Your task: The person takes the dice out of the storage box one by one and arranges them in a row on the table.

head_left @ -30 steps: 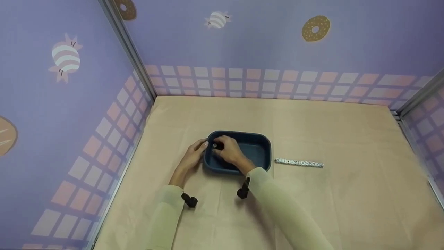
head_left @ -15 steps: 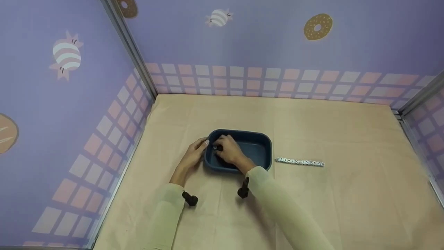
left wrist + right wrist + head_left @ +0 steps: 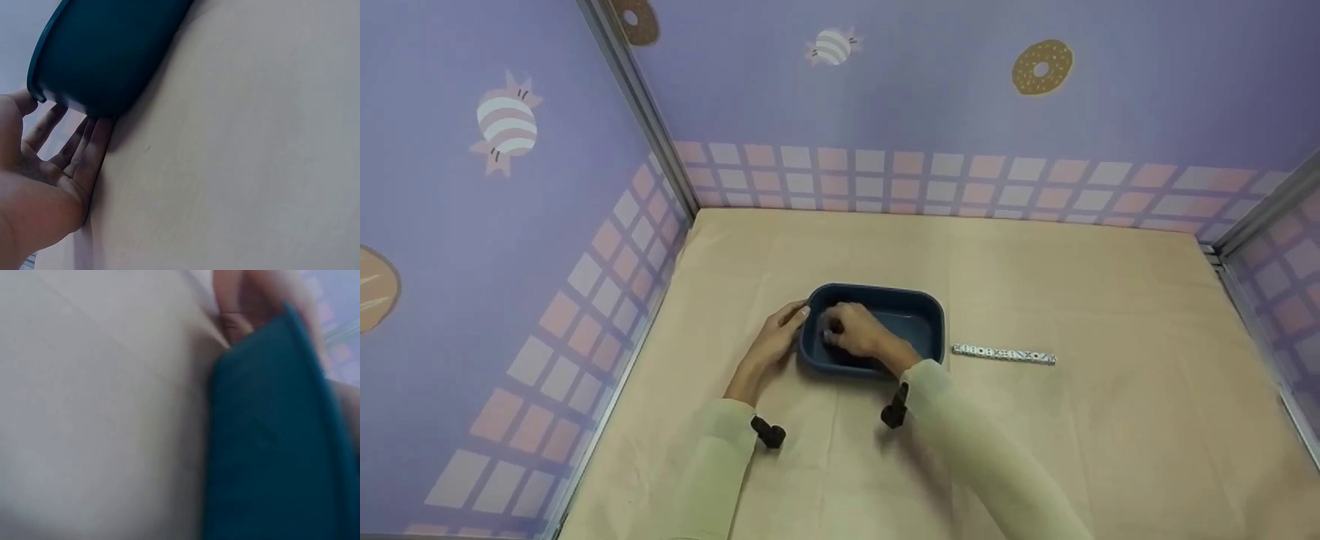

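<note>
A dark blue rectangular tray (image 3: 911, 369) sits on the cloth-covered table. At its left end my left hand (image 3: 775, 337) holds it, thumb on the rim and fingers against the outer wall; the left wrist view shows those fingers (image 3: 90, 146) touching the wall. My right hand (image 3: 856, 330) is inside the tray's left part, fingers curled together. A small pale piece (image 3: 829, 331), probably a die, shows blurred at its fingertips. The right wrist view catches mostly the tray's outer wall (image 3: 270, 439), so the fingertips' work is hidden there.
To the right of the tray lies a straight row of white dice (image 3: 1003, 354) with dark markings. Patterned purple walls (image 3: 930, 90) enclose the table at the back and sides. A beige cloth (image 3: 1110, 300) with fold lines covers the tabletop.
My right hand has shifted slightly down and toward me inside the tray, and its fingertips now blur with motion. The left hand, tray and dice row stay put.
</note>
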A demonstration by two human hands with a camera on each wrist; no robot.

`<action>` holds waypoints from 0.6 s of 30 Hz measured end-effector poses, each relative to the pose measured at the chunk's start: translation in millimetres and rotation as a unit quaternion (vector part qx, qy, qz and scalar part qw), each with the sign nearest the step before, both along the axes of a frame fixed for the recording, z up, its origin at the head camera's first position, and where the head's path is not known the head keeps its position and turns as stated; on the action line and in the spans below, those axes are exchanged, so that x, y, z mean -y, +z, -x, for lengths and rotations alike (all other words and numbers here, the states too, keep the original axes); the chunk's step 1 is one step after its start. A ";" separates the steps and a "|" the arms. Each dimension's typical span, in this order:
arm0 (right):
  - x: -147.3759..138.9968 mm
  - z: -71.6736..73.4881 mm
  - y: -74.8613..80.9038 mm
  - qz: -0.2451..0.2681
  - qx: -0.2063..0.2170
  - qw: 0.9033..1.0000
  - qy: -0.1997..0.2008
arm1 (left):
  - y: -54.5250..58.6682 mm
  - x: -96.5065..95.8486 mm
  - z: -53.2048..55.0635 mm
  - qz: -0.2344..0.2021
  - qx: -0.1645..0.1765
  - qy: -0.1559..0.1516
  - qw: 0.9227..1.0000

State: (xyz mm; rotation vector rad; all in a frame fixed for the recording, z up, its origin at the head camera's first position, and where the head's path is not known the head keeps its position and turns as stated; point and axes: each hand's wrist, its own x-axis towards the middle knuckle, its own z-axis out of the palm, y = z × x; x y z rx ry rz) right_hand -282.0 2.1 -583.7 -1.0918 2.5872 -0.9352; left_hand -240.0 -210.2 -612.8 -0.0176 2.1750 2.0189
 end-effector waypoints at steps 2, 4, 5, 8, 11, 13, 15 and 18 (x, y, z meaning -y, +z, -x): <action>-10.9 -2.0 7.6 0.019 0.012 0.999 0.023 | -0.1 0.4 -0.8 0.000 0.004 -0.001 1.000; -25.8 -4.5 16.4 0.033 0.011 0.999 0.033 | -0.5 0.2 -0.6 0.009 0.003 -0.003 1.000; -35.0 -6.1 21.3 0.038 0.009 0.999 0.034 | -0.9 0.0 -0.3 0.012 0.003 -0.004 1.000; -66.7 -10.3 35.4 0.046 -0.007 0.998 0.034 | -1.5 -0.5 0.4 0.024 0.000 -0.003 1.000; -100.0 -13.8 47.7 0.055 -0.018 0.998 0.029 | -2.1 -0.3 1.1 0.026 -0.001 0.003 1.000; -121.1 -15.6 54.6 0.058 -0.024 0.998 0.022 | -2.5 0.3 1.1 0.028 -0.002 0.010 1.000; -141.8 -17.8 60.9 0.058 -0.026 0.998 0.007 | -2.5 0.3 1.3 0.028 -0.003 0.013 1.000; -173.4 -21.4 68.7 0.060 -0.030 0.997 -0.024 | -2.2 -1.2 2.4 0.031 -0.006 0.010 0.999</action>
